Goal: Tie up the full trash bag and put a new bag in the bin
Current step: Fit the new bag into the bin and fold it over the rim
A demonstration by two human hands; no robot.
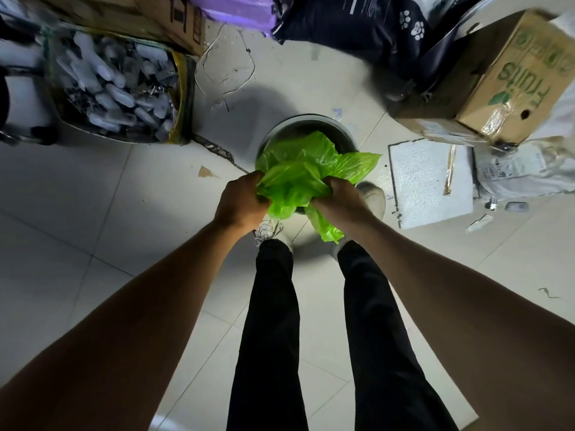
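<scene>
Both hands, left hand (241, 199) and right hand (340, 197), clutch the crumpled green bag (298, 169) between them; their fingertips are buried in plastic. Beyond them, the bag hides most of the bin (306, 122), perhaps metal.

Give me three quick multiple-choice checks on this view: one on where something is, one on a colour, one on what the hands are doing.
1. Where is the bin?
A. On the floor, just ahead of the person's shoes
B. On top of the fruit box
C. Behind the person

2. What colour is the bag?
A. Black
B. Bright green
C. White

3. What are the hands doing?
A. Both hang idle
B. Only one touches the bag
C. Both grip the bag

Answers: 1 A, its rim shows on the tiles beyond the shoes. 2 B, the crumpled plastic is bright green. 3 C, the left hand and right hand each clutch bunched plastic above the bin.
</scene>
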